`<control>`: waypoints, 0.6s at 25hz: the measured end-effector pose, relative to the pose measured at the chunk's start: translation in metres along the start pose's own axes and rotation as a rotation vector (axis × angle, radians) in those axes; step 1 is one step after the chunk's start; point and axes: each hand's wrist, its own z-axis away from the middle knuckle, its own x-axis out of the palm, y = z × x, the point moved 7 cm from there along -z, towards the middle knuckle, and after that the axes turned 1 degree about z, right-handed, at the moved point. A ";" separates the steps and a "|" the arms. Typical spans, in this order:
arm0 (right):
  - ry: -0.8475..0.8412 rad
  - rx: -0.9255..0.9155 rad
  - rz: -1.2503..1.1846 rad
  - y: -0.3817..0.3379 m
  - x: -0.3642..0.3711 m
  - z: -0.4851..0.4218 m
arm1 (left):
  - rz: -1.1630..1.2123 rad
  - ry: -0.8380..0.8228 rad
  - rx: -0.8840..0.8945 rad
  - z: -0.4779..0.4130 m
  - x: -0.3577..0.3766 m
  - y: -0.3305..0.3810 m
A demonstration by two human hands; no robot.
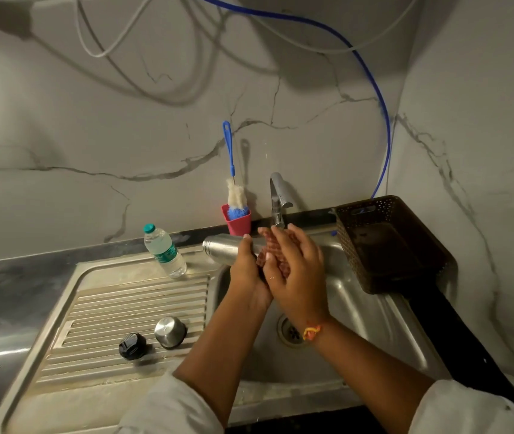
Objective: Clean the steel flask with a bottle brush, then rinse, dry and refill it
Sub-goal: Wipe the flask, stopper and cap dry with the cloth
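The steel flask [222, 246] lies on its side over the sink basin [340, 292], mouth end pointing left, just below the tap [277, 202]. My left hand [247, 270] grips it from beneath around its middle. My right hand [296, 264] presses a reddish-brown scrub pad [272, 250] against the flask's body with straight fingers. The blue-handled bottle brush [233, 189] stands upright in a red cup [239, 223] by the wall, untouched. The flask's steel cap [170, 332] and black stopper [132, 346] rest on the ribbed drainboard [118, 308].
A small plastic water bottle [164, 250] with a teal cap stands at the drainboard's back edge. A dark perforated basket [387, 242] sits right of the basin. White and blue hoses [384, 126] hang on the marble wall. The drain [290, 332] lies below my wrists.
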 end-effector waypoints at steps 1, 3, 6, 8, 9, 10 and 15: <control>0.056 0.131 -0.213 0.004 -0.003 -0.003 | 0.034 -0.032 -0.011 0.004 0.000 -0.003; 0.073 0.522 -0.655 0.014 0.000 -0.008 | 0.093 -0.060 0.012 0.010 -0.002 -0.002; -0.339 1.021 -0.944 0.020 0.019 -0.003 | -0.011 -0.072 0.047 0.021 -0.004 0.010; -0.632 1.034 -0.973 0.014 0.018 -0.006 | -0.170 -0.115 0.053 0.027 -0.003 0.014; -0.690 1.017 -0.947 0.014 0.016 -0.010 | -0.255 -0.144 0.066 0.030 -0.003 0.015; -0.726 1.005 -0.928 0.013 0.013 -0.014 | -0.322 -0.174 0.079 0.031 -0.002 0.014; -0.625 0.967 -0.779 0.012 0.016 -0.013 | -0.525 -0.263 0.114 0.026 -0.001 0.020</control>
